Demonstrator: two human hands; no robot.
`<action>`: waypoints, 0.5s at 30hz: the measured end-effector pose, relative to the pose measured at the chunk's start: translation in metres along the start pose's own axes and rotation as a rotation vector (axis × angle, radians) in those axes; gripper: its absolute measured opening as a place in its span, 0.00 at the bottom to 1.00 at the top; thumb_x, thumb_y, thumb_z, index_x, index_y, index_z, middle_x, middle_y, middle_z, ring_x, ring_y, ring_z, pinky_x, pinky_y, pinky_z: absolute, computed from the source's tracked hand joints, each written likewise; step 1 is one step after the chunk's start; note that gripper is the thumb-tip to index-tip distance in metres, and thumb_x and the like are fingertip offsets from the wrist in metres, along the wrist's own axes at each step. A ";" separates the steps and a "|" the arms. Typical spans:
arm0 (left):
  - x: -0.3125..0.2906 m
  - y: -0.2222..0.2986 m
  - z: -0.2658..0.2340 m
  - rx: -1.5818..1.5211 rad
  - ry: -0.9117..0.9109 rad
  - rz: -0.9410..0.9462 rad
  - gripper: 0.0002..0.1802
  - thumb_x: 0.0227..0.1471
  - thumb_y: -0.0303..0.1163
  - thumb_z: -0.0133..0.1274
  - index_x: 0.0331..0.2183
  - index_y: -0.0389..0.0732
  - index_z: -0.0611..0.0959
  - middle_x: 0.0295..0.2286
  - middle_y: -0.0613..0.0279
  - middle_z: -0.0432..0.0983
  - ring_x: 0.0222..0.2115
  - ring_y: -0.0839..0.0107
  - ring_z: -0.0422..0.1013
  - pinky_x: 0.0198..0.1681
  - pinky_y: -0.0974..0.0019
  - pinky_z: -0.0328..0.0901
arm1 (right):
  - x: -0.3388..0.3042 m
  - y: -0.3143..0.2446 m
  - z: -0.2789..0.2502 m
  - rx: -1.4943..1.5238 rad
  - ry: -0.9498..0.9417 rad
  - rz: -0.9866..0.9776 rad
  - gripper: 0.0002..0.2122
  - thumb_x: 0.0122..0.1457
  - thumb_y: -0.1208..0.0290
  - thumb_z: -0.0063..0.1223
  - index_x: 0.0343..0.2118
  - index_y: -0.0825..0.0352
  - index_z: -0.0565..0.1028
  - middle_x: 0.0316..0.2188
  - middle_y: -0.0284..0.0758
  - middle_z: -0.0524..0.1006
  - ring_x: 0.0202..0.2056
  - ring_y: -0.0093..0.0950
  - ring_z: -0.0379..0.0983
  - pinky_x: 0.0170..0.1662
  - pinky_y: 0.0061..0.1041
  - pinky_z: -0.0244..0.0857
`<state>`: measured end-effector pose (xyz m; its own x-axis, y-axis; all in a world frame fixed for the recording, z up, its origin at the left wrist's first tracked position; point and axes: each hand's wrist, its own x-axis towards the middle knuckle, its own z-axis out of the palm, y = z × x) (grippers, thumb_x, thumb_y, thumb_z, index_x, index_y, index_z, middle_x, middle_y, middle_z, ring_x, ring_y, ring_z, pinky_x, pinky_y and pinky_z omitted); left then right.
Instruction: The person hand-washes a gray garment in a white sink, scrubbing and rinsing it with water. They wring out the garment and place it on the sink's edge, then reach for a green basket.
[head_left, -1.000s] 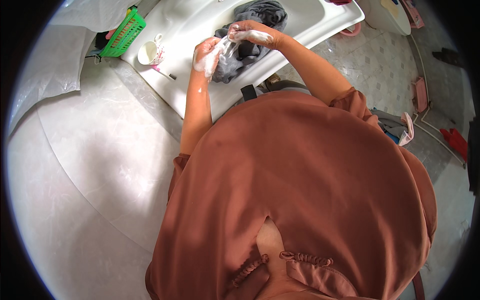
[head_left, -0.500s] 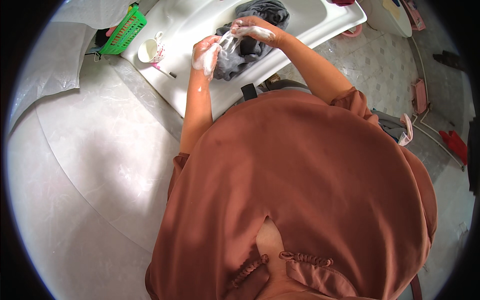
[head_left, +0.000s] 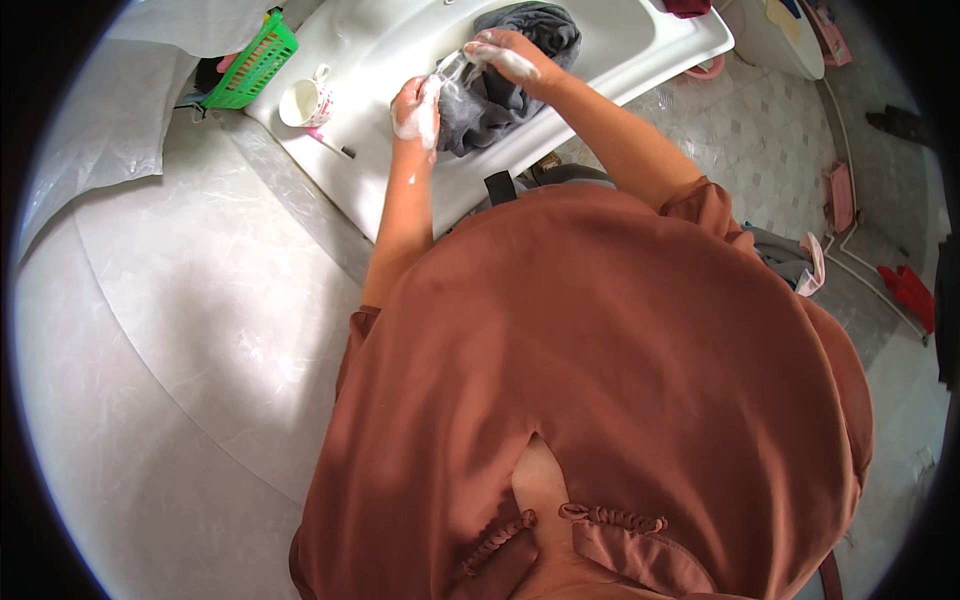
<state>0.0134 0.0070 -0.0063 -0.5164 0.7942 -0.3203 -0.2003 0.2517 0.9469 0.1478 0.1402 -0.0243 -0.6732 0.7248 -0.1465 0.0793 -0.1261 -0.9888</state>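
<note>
A dark grey cloth (head_left: 500, 110) is bunched in the white washbasin (head_left: 680, 50), and a foam-whitened stretch of it is drawn between the two hands. That stretch appears to be grasped at its nine o'clock end by the curled left hand (head_left: 415, 110) and at its one o'clock end by the right hand (head_left: 508, 62); the exact finger contact is hidden by lather. From the left hand, most of the bundle lies toward two to four o'clock; from the right hand, loose folds lie toward one and six o'clock.

The pinched stretch could be lost from either hand, since hold is probably weakened by the slippery foam. Suds could be flung onto the ledge by a sudden slip. If the left hand were swung toward nine o'clock, the handled cup (head_left: 303, 103) could be knocked, and beyond it the green plastic basket (head_left: 258, 68).
</note>
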 end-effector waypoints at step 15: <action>0.008 -0.024 0.000 -0.773 0.019 -0.339 0.19 0.60 0.44 0.44 0.44 0.40 0.76 0.34 0.59 0.77 0.35 0.62 0.73 0.38 0.58 0.70 | -0.034 -0.066 0.086 -1.129 -0.051 -0.469 0.11 0.54 0.60 0.47 0.28 0.59 0.80 0.20 0.41 0.78 0.24 0.40 0.77 0.29 0.36 0.70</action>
<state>0.0138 0.0073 -0.0319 -0.3376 0.7329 -0.5907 -0.8571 0.0200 0.5147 0.1021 0.0650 0.0483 -0.8341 0.5114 0.2067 0.3973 0.8170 -0.4179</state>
